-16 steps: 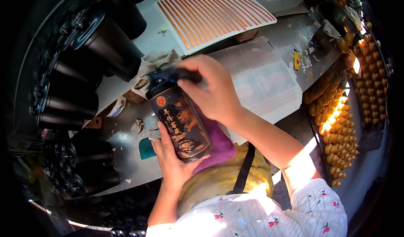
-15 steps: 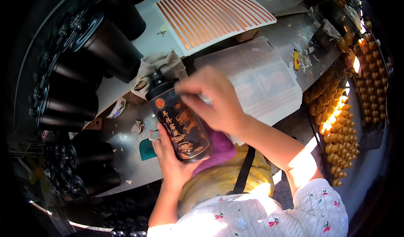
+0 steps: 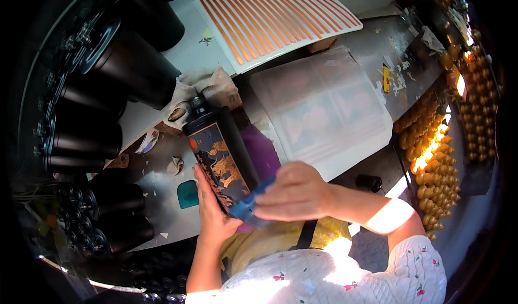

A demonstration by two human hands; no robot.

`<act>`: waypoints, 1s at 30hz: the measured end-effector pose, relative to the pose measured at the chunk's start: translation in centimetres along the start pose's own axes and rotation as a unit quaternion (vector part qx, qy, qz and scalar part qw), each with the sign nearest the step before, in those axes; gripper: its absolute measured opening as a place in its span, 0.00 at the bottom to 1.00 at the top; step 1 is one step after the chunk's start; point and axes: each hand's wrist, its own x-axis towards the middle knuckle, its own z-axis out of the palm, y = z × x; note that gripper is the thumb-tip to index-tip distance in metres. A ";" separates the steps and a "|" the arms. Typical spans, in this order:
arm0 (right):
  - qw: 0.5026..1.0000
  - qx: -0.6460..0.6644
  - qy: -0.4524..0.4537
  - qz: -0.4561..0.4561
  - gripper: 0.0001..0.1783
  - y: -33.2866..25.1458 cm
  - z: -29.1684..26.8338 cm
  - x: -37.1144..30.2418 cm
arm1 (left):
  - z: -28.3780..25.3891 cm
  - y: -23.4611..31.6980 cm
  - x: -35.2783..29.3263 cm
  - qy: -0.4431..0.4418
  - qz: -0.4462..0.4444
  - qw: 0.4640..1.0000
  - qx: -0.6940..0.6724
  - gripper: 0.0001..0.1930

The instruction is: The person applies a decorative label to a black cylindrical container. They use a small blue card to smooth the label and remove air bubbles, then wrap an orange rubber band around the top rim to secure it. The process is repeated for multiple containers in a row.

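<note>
Left hand (image 3: 212,217): curved round the bottle (image 3: 229,142) low on its left side, thumb and fingers gripping it.
Right hand (image 3: 295,193): fingers curled, pinching a blue piece (image 3: 249,209) that is too blurred for us to name more closely.
Bottle: between our hands, tilted, neck toward the upper left and base toward us; black, with an orange-gold picture and a red spot on its side.
Blue piece: at the bottle's lower end, overlapping it in our view; we cannot tell how firmly it touches.
Purple cloth (image 3: 261,148): showing along the bottle's right side.
Beige cloth (image 3: 218,91): bunched just behind the neck; we cannot tell whether they touch.
Green scraper (image 3: 188,194): on our metal bench (image 3: 164,215), left of our left hand.
Clear sheets (image 3: 329,107): lying flat beyond our right hand.
Striped sheet (image 3: 275,19): orange on white, farther back.
Black bottles (image 3: 129,61): grouped at our left.
Gold bottles (image 3: 435,177): in rows at our right.
</note>
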 end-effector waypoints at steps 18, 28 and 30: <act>0.989 0.010 -0.041 0.143 0.15 4.7 0.8 10.2 | -0.1 0.3 -0.8 0.015 -0.022 0.999 -0.046 0.64; 0.971 -0.022 -0.224 0.083 0.13 3.3 -0.5 10.0 | -0.8 2.9 -1.6 0.062 -0.022 0.993 0.101 0.68; 0.988 -0.063 -0.120 0.069 0.15 5.5 -0.1 11.3 | -0.5 2.6 -1.9 0.071 -0.018 0.994 0.078 0.68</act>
